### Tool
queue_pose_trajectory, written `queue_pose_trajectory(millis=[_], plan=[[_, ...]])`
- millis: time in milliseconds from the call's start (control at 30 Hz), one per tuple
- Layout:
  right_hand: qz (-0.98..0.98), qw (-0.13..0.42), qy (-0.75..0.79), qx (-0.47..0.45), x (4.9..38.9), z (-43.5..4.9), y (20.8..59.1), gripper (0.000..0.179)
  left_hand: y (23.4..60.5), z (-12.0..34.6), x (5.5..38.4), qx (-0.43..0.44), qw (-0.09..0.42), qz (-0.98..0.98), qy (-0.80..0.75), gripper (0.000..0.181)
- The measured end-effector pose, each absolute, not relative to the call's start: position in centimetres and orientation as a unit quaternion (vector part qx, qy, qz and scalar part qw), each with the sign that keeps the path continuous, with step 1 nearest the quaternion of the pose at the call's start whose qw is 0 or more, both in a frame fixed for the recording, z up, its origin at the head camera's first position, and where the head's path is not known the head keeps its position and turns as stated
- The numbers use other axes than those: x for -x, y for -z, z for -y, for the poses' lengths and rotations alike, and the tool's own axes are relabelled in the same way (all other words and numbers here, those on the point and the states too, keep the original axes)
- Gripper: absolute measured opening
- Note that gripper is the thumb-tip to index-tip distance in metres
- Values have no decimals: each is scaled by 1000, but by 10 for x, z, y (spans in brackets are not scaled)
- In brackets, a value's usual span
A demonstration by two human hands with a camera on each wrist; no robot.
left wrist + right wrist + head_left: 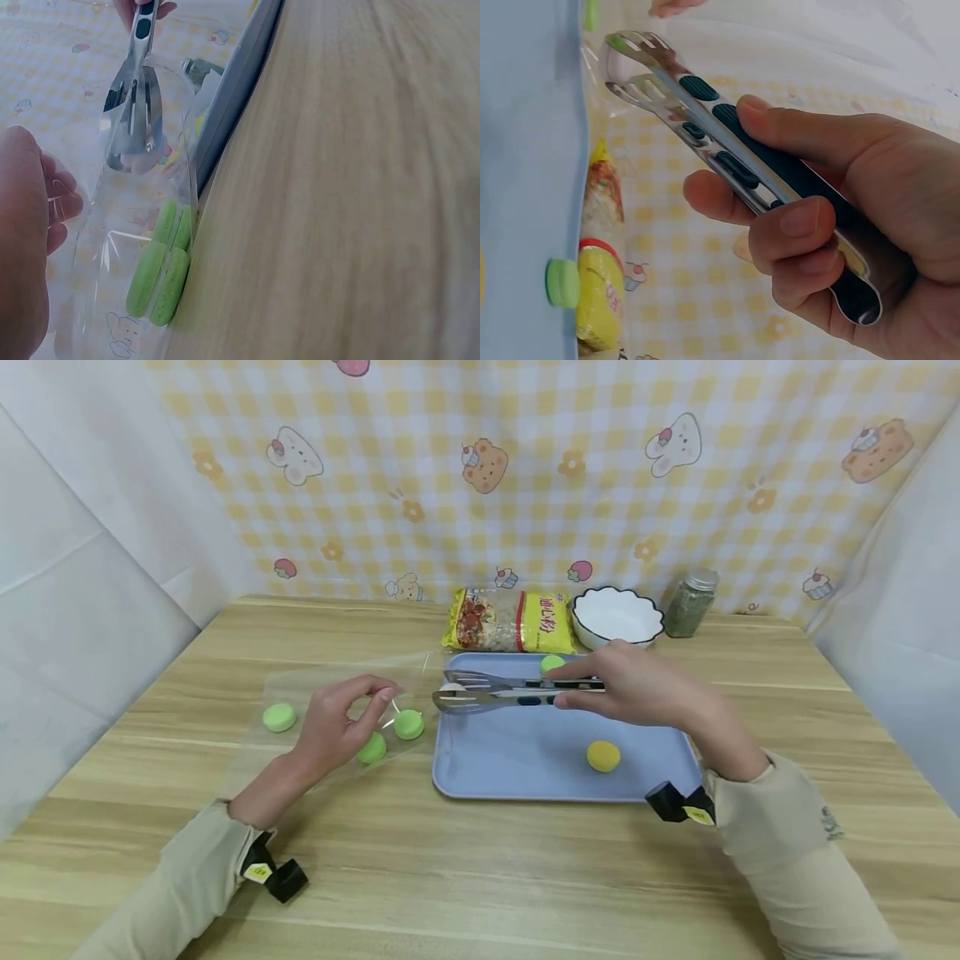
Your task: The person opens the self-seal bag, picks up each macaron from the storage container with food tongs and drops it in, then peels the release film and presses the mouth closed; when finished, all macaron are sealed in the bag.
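Note:
My right hand (637, 689) grips metal tongs (483, 701) with dark handle inserts, thumb on one arm and fingers curled round the other. Between the tong heads sits a pale macaron (137, 162), mostly covered by the metal in the head view. On the left, my left hand (333, 722) pinches the edge of a clear plastic bag (97, 225) between thumb and fingers. Green macarons (408, 724) lie in the bag, two close together near the hand and one farther left. The tong heads overlap the bag's mouth at the tray's left edge.
A blue tray (517, 768) bears a yellow macaron (603, 756) and a green macaron (552, 664) at its back edge. Behind it stand a yellow food packet (546, 622), a white scalloped bowl (617, 614) and a glass jar (692, 603), before a checked cloth.

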State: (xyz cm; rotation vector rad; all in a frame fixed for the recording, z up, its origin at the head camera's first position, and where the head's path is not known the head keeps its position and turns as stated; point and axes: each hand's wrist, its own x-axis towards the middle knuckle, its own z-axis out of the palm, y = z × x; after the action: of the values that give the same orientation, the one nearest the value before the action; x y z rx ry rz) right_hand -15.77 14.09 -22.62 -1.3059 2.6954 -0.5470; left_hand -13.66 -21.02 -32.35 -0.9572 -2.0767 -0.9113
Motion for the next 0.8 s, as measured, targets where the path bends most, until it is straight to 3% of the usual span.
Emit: queue_pose_trajectory(millis=[367, 800], plan=[[-878, 46, 167, 446, 155, -124, 237, 35, 324, 209, 138, 369, 333, 796, 345, 20], [-872, 50, 177, 454, 154, -117, 239, 36, 328, 207, 136, 354, 297, 812, 356, 11]])
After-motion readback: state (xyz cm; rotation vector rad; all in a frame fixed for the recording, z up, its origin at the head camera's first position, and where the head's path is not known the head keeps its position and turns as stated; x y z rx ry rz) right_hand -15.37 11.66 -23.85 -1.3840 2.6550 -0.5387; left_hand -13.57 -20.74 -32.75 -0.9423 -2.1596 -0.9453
